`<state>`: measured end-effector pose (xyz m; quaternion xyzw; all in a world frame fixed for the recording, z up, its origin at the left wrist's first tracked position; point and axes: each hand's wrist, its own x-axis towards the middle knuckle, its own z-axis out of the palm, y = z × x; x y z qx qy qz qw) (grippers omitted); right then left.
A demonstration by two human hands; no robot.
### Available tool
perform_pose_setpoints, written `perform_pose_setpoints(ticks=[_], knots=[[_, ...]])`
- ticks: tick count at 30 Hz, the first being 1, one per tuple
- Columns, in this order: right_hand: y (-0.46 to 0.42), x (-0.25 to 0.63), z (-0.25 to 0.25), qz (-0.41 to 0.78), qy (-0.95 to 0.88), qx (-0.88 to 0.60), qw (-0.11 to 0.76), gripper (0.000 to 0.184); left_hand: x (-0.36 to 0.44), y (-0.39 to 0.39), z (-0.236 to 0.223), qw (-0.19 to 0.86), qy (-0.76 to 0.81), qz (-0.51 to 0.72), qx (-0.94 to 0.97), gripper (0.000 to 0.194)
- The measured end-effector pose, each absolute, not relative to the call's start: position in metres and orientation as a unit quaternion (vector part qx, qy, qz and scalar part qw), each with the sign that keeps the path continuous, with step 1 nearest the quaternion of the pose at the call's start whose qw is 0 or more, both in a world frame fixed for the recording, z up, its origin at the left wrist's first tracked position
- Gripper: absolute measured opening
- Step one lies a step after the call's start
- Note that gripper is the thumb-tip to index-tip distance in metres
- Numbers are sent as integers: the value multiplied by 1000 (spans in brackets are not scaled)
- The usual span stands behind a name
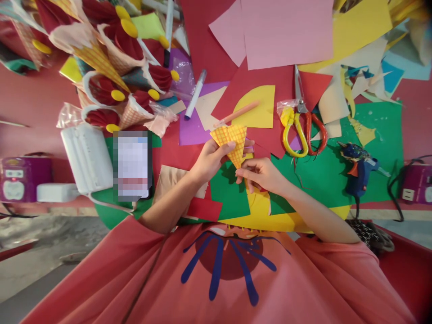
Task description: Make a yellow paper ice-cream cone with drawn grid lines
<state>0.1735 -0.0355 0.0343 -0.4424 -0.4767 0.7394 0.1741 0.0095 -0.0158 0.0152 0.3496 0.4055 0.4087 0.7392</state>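
A yellow paper cone [232,140] with an orange grid pattern is held in front of me, its tip pointing toward my body. My left hand [215,158] grips its upper left side, the thumb lying across the front and fingers behind. At the tip, my right hand [258,174] pinches the cone between thumb and fingers. Just beyond the cone's wide end lie a pale orange stick-like piece [241,112] and a yellow rounded paper piece [266,105]. Yellow paper strips [258,201] lie beneath my right hand.
Finished-looking paper cones [101,85] with dark red filling crowd the upper left. Scissors [302,108] lie right of centre, a blue glue gun [359,173] farther right. A phone [132,166] and white power strip [86,157] sit left. Pink sheets [286,31] and paper scraps cover the back.
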Motion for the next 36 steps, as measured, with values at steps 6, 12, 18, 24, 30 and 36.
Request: perform_pose_setpoints(ticks=[6, 12, 18, 24, 30, 36], knots=[[-33, 183, 37, 633, -611, -434, 194, 41, 6, -13, 18, 753, 407, 371, 359, 37], [-22, 199, 33, 368, -660, -502, 421, 24, 0, -13, 17, 790, 357, 278, 414, 36], [-22, 194, 29, 432, -684, -439, 391, 11, 4, -17, 20, 771, 366, 224, 471, 42], [-25, 191, 28, 452, -672, -414, 415, 11, 6, -15, 18, 716, 394, 258, 515, 42], [-15, 199, 27, 426, -666, -440, 426, 13, 5, -14, 24, 710, 436, 293, 469, 39], [-11, 217, 40, 329, -684, -534, 373, 26, 3, -14, 31, 668, 483, 329, 459, 32]])
